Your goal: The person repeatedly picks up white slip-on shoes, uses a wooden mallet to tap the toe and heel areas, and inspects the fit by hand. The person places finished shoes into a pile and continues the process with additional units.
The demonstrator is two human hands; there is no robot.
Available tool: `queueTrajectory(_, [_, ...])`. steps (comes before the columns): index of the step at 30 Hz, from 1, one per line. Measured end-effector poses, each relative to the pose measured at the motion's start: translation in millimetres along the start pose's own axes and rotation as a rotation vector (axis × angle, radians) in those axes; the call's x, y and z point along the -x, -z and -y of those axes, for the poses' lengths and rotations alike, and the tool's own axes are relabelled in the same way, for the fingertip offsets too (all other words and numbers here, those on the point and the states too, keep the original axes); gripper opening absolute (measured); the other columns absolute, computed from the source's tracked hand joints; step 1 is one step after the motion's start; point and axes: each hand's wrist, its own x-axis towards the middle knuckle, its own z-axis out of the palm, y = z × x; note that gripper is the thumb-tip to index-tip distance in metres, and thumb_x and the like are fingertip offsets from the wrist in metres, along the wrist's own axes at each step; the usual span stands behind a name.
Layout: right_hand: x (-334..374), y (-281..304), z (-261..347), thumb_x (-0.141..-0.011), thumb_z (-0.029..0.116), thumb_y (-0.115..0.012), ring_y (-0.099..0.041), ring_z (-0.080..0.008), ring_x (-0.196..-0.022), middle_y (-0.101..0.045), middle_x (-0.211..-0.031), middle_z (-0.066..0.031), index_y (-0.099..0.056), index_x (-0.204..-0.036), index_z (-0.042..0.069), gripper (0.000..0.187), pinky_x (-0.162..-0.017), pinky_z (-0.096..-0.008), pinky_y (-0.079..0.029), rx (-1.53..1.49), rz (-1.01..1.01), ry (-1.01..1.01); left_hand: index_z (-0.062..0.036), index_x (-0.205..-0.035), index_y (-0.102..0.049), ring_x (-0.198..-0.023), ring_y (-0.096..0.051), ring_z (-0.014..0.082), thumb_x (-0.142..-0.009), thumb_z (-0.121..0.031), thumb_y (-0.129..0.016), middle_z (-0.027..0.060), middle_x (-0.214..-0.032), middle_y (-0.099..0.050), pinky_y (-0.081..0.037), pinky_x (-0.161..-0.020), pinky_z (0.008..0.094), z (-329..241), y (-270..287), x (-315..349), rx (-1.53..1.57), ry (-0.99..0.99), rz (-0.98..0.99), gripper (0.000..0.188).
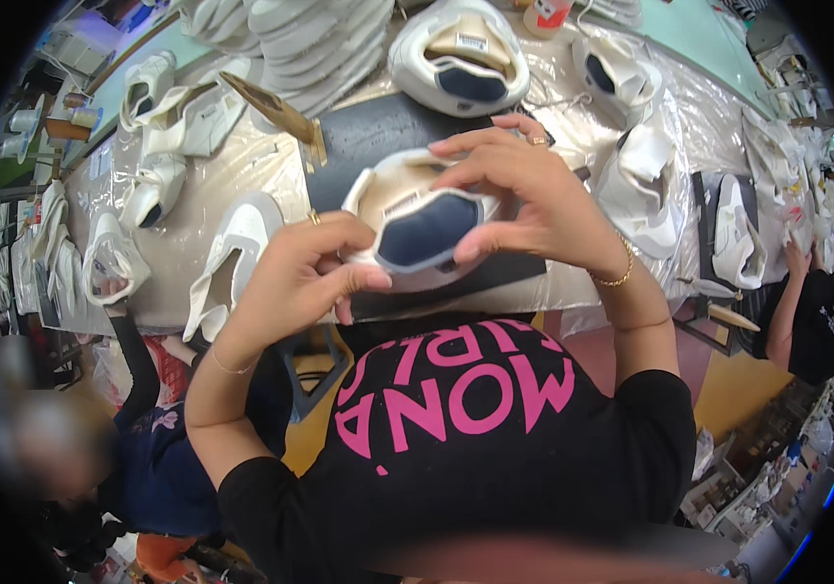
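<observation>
Both my hands grip a white shoe upper [431,234] with a navy panel facing me and a beige lining inside its opening. My left hand [305,263] holds its left edge between thumb and fingers. On the other side, my right hand [538,190] has its fingers over the top edge and its thumb at the navy panel's right corner. The upper is held over a dark board [368,136] on the table. Just beyond it lies another white upper [456,73] with a navy panel.
A brown wooden tool [276,109] lies at the board's left edge. White pieces are stacked [315,44] at the back. Loose uppers lie left [232,258] and right [639,195] on the plastic-covered table [271,161]. Co-workers sit at left [168,457] and right [811,321].
</observation>
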Motion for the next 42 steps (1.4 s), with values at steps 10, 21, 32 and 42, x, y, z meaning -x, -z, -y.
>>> queueTrajectory(10, [6,-21,2,-0.062,0.034,-0.089,-0.064,-0.0181,-0.089,-0.068,-0.093,-0.0022,-0.067,-0.097,0.008,0.049,-0.107,-0.0410,-0.028,-0.195,-0.003,-0.085,0.0022,-0.123,-0.055,-0.050,-0.063,0.0098,-0.086,-0.006,-0.073,0.0098,-0.096,-0.067,-0.043,-0.039,0.0187,-27,-16,6,0.229,0.225,-0.105,0.042])
queueTrajectory(21, [10,-21,9,-0.070,0.033,-0.086,-0.061,-0.0173,-0.085,-0.069,-0.091,-0.0007,-0.068,-0.100,0.009,0.042,-0.092,-0.0321,-0.036,-0.386,0.048,-0.206,0.0034,-0.113,-0.061,-0.047,-0.058,0.0061,-0.084,-0.006,-0.074,0.0087,-0.094,-0.067,-0.040,-0.037,0.0188,-20,-21,1,0.235,0.206,-0.092,0.033])
queueTrajectory(32, [6,-36,-8,-0.076,0.015,-0.084,-0.061,-0.0086,-0.092,-0.067,-0.097,-0.0009,-0.069,-0.102,0.003,0.032,-0.086,-0.0240,-0.047,-1.213,0.194,-0.239,0.0013,-0.107,-0.065,-0.042,-0.046,0.0010,-0.079,-0.007,-0.079,0.0038,-0.080,-0.065,-0.030,-0.035,0.0175,-1,-17,-16,0.551,0.085,0.133,0.032])
queueTrajectory(42, [3,-47,-9,-0.079,0.018,-0.082,-0.062,-0.0078,-0.090,-0.069,-0.097,-0.0025,-0.066,-0.103,0.002,0.033,-0.084,-0.0239,-0.048,-1.451,0.145,-0.343,0.0009,-0.110,-0.055,-0.041,-0.047,0.0034,-0.076,0.003,-0.077,0.0107,-0.093,-0.066,-0.032,-0.029,0.0168,3,-18,-26,0.733,0.009,0.069,0.040])
